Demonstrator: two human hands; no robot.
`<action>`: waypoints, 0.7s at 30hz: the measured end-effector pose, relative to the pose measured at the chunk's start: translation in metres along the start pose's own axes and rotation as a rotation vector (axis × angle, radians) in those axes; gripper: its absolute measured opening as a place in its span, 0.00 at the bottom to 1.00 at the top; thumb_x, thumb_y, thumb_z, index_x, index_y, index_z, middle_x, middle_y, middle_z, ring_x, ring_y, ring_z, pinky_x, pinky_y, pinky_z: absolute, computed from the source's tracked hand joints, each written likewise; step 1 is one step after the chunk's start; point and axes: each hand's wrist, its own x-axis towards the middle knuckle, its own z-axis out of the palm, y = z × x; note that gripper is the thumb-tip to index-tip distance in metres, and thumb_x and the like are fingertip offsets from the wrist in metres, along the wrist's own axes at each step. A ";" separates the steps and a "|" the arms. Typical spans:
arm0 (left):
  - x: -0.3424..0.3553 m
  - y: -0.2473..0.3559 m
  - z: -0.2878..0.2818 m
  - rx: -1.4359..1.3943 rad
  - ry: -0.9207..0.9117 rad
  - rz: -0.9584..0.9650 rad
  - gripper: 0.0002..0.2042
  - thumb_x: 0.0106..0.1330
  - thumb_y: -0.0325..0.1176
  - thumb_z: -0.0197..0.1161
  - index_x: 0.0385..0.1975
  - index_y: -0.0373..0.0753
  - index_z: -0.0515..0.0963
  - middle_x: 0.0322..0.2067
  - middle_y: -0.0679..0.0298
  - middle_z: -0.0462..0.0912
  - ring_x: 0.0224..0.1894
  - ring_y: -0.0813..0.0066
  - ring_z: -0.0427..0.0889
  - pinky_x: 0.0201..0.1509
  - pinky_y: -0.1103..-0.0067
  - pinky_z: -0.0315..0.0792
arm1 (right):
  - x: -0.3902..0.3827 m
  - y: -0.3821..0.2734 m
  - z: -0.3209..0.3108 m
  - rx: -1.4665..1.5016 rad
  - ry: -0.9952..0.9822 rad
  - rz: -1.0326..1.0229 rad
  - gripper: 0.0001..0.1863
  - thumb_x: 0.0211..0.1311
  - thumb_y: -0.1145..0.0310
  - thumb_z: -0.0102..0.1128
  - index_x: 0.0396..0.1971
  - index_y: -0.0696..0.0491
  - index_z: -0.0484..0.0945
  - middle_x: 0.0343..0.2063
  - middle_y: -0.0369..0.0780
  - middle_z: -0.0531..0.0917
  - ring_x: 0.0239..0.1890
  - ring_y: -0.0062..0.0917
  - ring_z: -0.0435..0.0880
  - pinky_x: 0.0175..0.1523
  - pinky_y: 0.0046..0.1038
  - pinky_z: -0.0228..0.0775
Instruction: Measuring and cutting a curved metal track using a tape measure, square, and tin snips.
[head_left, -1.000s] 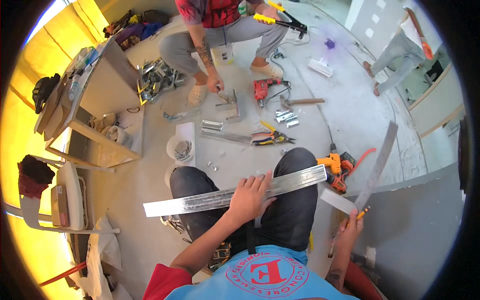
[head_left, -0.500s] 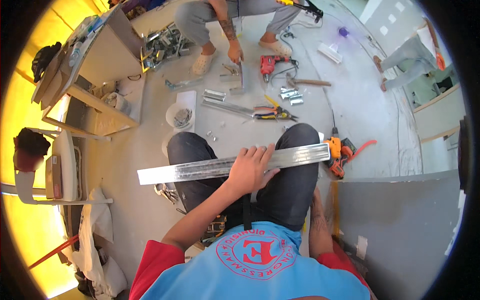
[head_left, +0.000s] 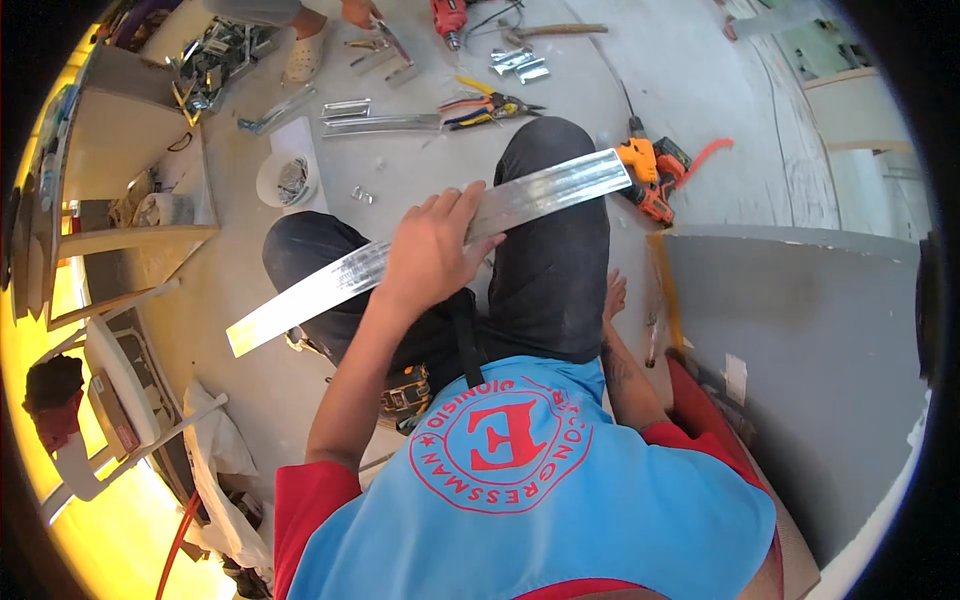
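Note:
My left hand [head_left: 435,245] is closed around the middle of a long shiny metal channel [head_left: 550,193], thumb on the near edge and fingers over the far one. The channel lies slantwise above my thighs, its right end higher in the picture, close to an orange cordless drill [head_left: 642,163] on the floor. Low beside my right thigh, my right hand [head_left: 616,292] has its fingers apart and shows nothing in it; my leg partly hides it. Ahead of my knees lie snips with coloured handles [head_left: 485,108] and another metal channel [head_left: 380,124].
A white tub of small metal pieces [head_left: 268,185] stands beyond my left knee. Farther off are a red drill [head_left: 449,20], a hammer [head_left: 555,30], short metal pieces [head_left: 520,65] and a co-worker's hand [head_left: 360,12]. A grey partition [head_left: 790,300] is close on my right; a chair [head_left: 120,380] stands left.
My view has tipped down and turned. The metal channel has swung to a steeper slant, still in my left hand. My right hand has come into sight beside my thigh.

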 end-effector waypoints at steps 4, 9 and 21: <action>0.019 0.007 -0.021 -0.139 -0.084 0.001 0.29 0.67 0.44 0.73 0.63 0.33 0.77 0.39 0.49 0.84 0.38 0.49 0.85 0.46 0.63 0.78 | -0.061 0.062 0.016 -0.227 -0.029 -0.130 0.30 0.75 0.46 0.52 0.66 0.49 0.74 0.58 0.49 0.81 0.60 0.43 0.81 0.56 0.49 0.77; 0.027 0.014 -0.030 -0.149 -0.184 -0.053 0.27 0.67 0.47 0.73 0.60 0.36 0.80 0.39 0.49 0.85 0.38 0.49 0.86 0.44 0.64 0.78 | -0.071 0.051 -0.015 0.024 -0.382 0.260 0.45 0.67 0.27 0.48 0.62 0.55 0.78 0.58 0.52 0.82 0.59 0.49 0.82 0.62 0.50 0.75; 0.016 0.004 -0.075 0.214 0.109 -0.077 0.31 0.68 0.57 0.68 0.62 0.40 0.74 0.34 0.53 0.82 0.36 0.49 0.86 0.39 0.60 0.79 | 0.006 0.113 -0.167 1.470 -1.348 0.780 0.37 0.70 0.52 0.61 0.73 0.53 0.65 0.65 0.49 0.74 0.68 0.40 0.74 0.65 0.48 0.68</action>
